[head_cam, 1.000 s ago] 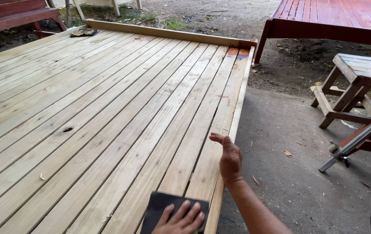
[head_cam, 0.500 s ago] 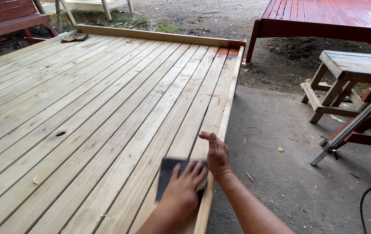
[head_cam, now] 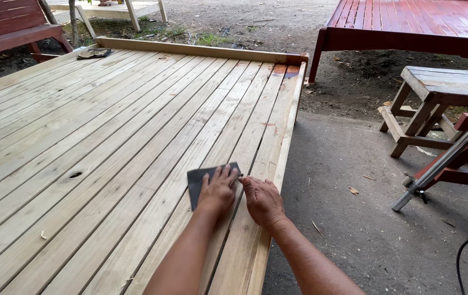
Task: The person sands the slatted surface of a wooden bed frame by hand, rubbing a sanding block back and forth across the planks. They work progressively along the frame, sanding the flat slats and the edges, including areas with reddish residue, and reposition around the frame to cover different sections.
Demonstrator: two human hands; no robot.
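Head view looks down on my two hands at the near right edge of a big slatted platform of pale, unfinished wood (head_cam: pixel 108 136). My left hand (head_cam: pixel 217 190) lies flat, palm down, on a dark grey sheet of sandpaper (head_cam: pixel 198 180), its fingers (head_cam: pixel 226 173) stretched forward and slightly spread across the sheet, pressing on it rather than pinching it. The sandpaper lies on the boards a couple of slats in from the right edge, with its left part and far corner showing past my hand. My right hand (head_cam: pixel 262 199) rests palm down just beside the left, on the outermost slats, its fingers close together and pointing toward the sheet; whether its fingertips touch the sandpaper I cannot tell. It holds nothing. A dark knot hole (head_cam: pixel 75 174) sits in a slat well to the left of my hands. At the far left corner of the platform lies a small dark flat object (head_cam: pixel 94 53), too far off to identify. On the ground to the right stand a weathered grey wooden stool (head_cam: pixel 436 95) and, beyond it, a red-stained slatted platform (head_cam: pixel 409 22). A metal tube (head_cam: pixel 447 158) slants down toward the concrete floor (head_cam: pixel 343 218) near the stool, and a red bench (head_cam: pixel 4 27) stands at the far left.
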